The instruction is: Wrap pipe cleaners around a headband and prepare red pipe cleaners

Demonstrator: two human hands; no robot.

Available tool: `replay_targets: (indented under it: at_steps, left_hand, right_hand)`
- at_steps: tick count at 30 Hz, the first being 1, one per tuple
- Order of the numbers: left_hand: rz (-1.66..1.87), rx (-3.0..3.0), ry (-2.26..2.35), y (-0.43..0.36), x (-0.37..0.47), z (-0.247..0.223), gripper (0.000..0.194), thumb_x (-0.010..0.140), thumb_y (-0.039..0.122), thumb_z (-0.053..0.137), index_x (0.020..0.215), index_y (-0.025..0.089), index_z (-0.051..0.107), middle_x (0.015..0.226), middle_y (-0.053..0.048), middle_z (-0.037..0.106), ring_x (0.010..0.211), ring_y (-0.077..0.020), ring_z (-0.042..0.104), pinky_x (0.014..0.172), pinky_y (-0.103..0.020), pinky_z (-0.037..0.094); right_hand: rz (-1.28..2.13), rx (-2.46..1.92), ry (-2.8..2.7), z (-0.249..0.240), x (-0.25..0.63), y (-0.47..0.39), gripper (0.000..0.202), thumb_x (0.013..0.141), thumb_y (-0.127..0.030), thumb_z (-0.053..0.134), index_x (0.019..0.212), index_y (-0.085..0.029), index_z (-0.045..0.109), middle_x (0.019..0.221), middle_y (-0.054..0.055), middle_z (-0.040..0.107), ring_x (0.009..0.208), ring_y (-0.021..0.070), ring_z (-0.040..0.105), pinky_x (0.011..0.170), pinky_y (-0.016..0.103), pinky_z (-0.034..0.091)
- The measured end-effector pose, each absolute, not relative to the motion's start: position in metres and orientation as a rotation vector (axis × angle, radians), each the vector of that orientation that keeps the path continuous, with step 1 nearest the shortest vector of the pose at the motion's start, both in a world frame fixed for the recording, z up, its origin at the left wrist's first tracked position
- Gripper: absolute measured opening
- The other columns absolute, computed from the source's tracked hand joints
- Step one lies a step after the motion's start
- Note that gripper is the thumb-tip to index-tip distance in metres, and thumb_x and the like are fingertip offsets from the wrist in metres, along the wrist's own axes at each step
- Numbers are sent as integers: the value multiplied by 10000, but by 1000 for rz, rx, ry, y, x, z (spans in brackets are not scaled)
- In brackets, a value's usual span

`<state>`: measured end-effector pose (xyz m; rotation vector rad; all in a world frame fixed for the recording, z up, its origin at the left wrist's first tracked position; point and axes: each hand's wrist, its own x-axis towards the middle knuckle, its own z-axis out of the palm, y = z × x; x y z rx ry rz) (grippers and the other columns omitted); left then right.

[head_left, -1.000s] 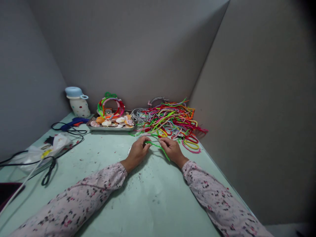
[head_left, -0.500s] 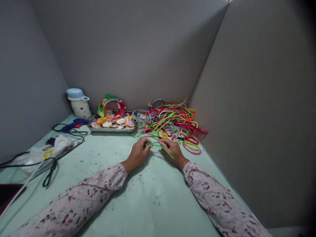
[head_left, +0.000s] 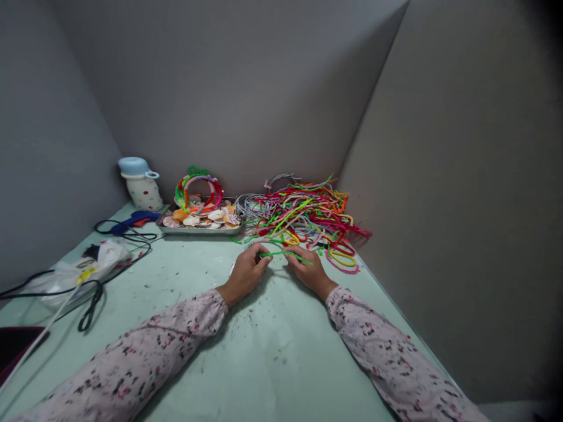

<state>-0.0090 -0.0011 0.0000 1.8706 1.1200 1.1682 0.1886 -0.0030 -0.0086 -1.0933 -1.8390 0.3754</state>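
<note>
A bright green pipe cleaner (head_left: 285,252) spans the gap between my two hands near the middle of the table. My left hand (head_left: 247,271) pinches its left end, thumb against fingers. On the other side, my right hand (head_left: 311,273) is closed with its fingertips at the same pipe cleaner, whose free end lies over the back of the fingers. Behind the hands curves a thin arc, partly wrapped in pale and green fuzz (head_left: 265,241); the fingers hide its lower ends.
A metal tray (head_left: 200,232) holds seashells, with wrapped colourful hoops (head_left: 215,202) standing on them. Right of it lies a heap of pipe cleaners (head_left: 308,208) beside grey wire coils (head_left: 253,206). A bottle (head_left: 144,190), blue glue gun (head_left: 134,221), cables and plastic bag (head_left: 109,256) occupy the left.
The green pipe cleaner's free end has swung up from hanging below my right hand to lying nearly level across its fingers. Both hands have stayed almost in place.
</note>
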Motion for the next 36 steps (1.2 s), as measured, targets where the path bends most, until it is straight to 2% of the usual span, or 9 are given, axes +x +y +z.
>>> replay_targets:
  at_steps: [6,11,16,27,36]
  left_hand:
    - [1183,1860,1102,-1,-9,0,95,821,275,545,809,183,563,618,43,530,547,-102,457,533,-223,348]
    - [1160,1825,1095,-2,-9,2,96,820,274,546,794,182,540,590,53,511,530,-98,441,529,-220,342]
    - [1153,1770,1081,-2,-9,0,109,818,282,547,778,186,517,566,61,503,509,-97,440,524,-220,344]
    - [1151,1854,1153,-1,-7,2,125,801,302,576,846,187,562,626,39,554,538,-110,487,527,-229,363]
    - [1169,1827,1136,-1,-9,2,136,810,317,570,782,185,549,588,46,542,525,-104,471,517,-221,353]
  right_hand:
    - [361,-1146,-1833,-10,187,-3,266,901,-359,523,917,-186,724,745,32,701,647,157,615,628,247,466]
    - [364,-1116,-1851,-9,187,-3,249,900,-338,527,944,-180,714,811,38,712,664,151,624,638,244,467]
    - [355,-1111,-1876,-9,188,-4,251,911,-343,510,939,-188,705,735,20,685,613,140,593,598,233,449]
    - [329,-1115,-1856,-5,186,-5,236,905,-324,511,918,-192,706,790,31,700,675,156,623,637,242,462]
    - [325,-1127,-1869,-6,186,-5,232,897,-326,526,930,-188,710,758,27,699,630,146,604,614,240,451]
